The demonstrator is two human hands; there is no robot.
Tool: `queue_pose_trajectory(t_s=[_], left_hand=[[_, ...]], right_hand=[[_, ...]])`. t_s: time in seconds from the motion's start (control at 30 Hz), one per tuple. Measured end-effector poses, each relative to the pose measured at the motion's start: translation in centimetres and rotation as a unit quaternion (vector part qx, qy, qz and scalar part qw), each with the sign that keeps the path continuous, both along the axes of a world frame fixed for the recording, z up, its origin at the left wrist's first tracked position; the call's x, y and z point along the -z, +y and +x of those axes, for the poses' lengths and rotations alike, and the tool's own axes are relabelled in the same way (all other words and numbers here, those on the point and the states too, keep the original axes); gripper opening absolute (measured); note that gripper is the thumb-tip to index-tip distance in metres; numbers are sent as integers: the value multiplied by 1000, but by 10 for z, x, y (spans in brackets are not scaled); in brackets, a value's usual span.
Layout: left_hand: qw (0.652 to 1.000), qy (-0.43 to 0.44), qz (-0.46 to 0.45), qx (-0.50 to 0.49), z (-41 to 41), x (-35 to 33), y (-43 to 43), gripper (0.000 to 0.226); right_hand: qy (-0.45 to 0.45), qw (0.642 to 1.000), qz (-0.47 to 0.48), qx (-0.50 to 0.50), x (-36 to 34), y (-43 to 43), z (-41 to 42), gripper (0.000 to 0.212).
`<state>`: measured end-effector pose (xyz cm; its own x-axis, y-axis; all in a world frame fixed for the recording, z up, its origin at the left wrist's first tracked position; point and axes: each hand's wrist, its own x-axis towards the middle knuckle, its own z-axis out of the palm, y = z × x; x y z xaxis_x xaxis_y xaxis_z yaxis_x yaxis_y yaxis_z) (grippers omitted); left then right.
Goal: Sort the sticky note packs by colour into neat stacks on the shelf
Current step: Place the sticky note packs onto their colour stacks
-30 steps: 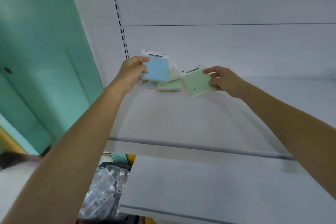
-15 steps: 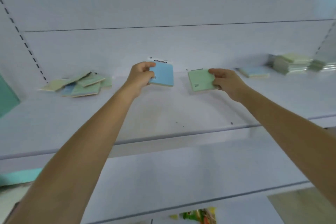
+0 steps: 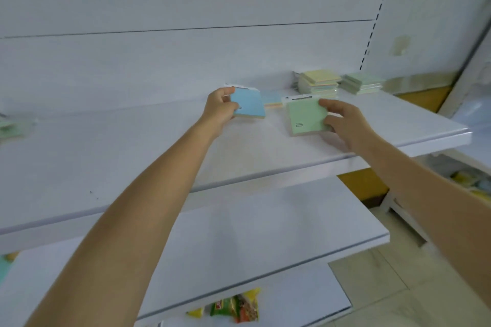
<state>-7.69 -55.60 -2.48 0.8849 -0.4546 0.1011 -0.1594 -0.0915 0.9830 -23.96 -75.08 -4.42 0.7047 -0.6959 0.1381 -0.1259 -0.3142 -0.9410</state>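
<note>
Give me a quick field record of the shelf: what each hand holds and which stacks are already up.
left hand: grips blue pack
right hand: grips green pack
blue stack: low, between the two held packs
yellow-topped stack: at back right of shelf
green stack: right of yellow-topped one
unsorted packs: far left, blurred

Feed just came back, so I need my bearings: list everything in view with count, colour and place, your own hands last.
blue pack: 1, blue, held over upper shelf
green pack: 1, green, upper shelf centre-right
loose pack: 1, blue top, between the two, behind
yellow stack: 1, yellow top, shelf back right
green stack: 1, green, right of it
unsorted packs: count unclear, greenish, far left, blurred
snack bags: several, yellow and green, below
left hand: grips blue pack
right hand: grips green pack
</note>
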Motion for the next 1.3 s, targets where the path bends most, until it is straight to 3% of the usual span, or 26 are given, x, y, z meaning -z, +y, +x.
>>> queue_pose_trajectory(t_s=[0.33, 0.67, 0.77, 0.9, 1.0, 1.1, 1.2, 1.3], left_hand=[[999, -21, 8, -31, 38, 5, -86, 44], [969, -67, 230, -57, 59, 14, -116, 54], [925, -166, 316, -126, 54, 7, -125, 40], [889, -355, 231, -175, 7, -8, -155, 31], [863, -435, 223, -129, -37, -16, -197, 28], [842, -474, 256, -22, -69, -12, -237, 30], [816, -450, 344, 118, -83, 3, -270, 32], [811, -396, 396, 172, -85, 18, -288, 36]], right_hand=[[-50, 997, -11, -52, -19, -69, 53, 48], [-98, 989, -1, -113, -45, -112, 101, 49], [-112, 987, 3, -113, -53, -135, 101, 49], [-101, 992, 5, -76, -63, -190, 89, 48], [-78, 996, -34, -29, -65, -236, 72, 46], [-58, 997, -42, 3, -57, -269, 59, 46], [-49, 999, -18, 4, -49, -289, 50, 47], [-49, 999, -1, 16, -46, -296, 50, 46]])
